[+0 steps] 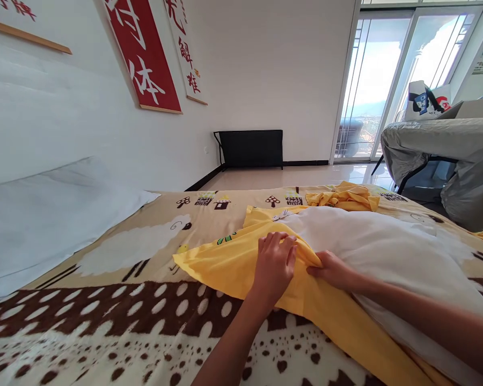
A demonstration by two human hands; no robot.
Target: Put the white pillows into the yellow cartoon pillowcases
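Note:
A yellow pillowcase [229, 262] lies spread across the bed, partly over a white pillow [370, 244]. My right hand [330, 271] pinches the edge of the pillowcase beside the pillow. Just to its left, my left hand [274, 260] hovers over or rests on the yellow cloth. Its fingers are loosely bent with gaps between them, and no cloth shows in them. Green and white printed figures show on the far part of the case. The pillow's right side extends under my right forearm.
The bed has a patterned blanket [116, 305] with sheep and spots. A crumpled yellow cloth [342, 197] lies at the far edge, a white pillow-like bundle [52, 220] at left. Beyond are a folded black frame [251, 148], a covered table [446, 134] and glass doors [386, 80].

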